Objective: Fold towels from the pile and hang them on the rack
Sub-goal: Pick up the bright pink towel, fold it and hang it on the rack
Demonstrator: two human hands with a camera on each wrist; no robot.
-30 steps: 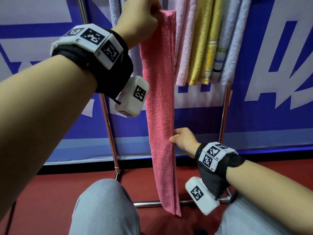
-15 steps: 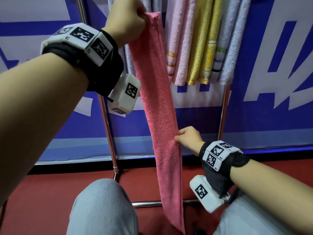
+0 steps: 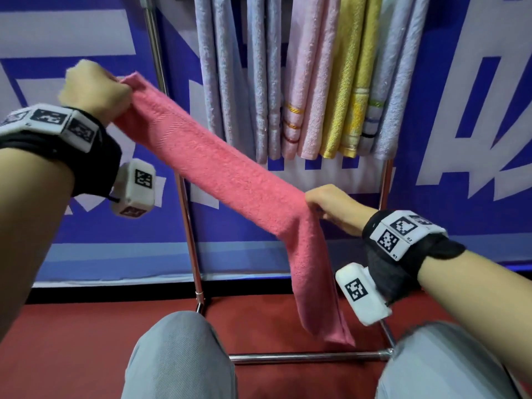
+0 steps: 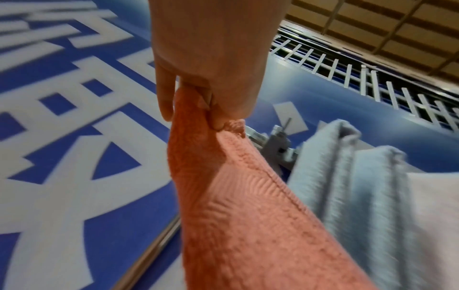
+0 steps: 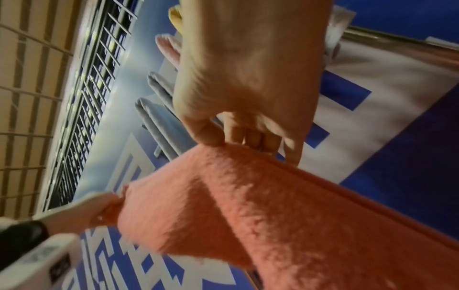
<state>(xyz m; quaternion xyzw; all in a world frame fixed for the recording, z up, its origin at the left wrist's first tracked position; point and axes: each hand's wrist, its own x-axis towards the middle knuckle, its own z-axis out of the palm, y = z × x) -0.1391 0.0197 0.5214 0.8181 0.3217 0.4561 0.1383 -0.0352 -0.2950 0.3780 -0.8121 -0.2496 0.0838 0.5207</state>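
The pink towel, already folded into a narrow strip, is stretched on a slant in front of the rack, below the towels hanging there. The left hand grips one end in a fist, up and left of the rack's left post. The right hand pinches the strip near its middle, so the far end hangs down toward the rack's bottom bar; likely this sets up the crease for draping it over the rail
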